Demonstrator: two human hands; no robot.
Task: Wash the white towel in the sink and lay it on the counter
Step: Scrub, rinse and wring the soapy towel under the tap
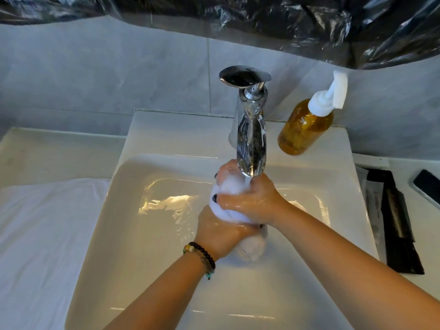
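Big white sink [152, 270] filling the middle of the shot, wet basin, set into a pale worktop [47, 148]. White cloth [45, 234] spread flat on the left side of that worktop, right up against the sink's edge. Black plastic sheeting [297, 27] hanging across the far wall. Chrome tap [251, 129] at the far edge, water running straight down. Amber soap bottle [304, 127] with a white pump just right of the tap. Some dark flat packets [395, 222] and a phone [426, 186] over on the right.

White towel [226, 210] bunched into a soapy wad over the basin, directly under the stream. Right hand [252, 203] on top, fingers curled tight around the wad. Left hand [221, 232] underneath, gripping the lower part, fingers mostly hidden. Beaded bracelet [202, 256] on the left wrist.
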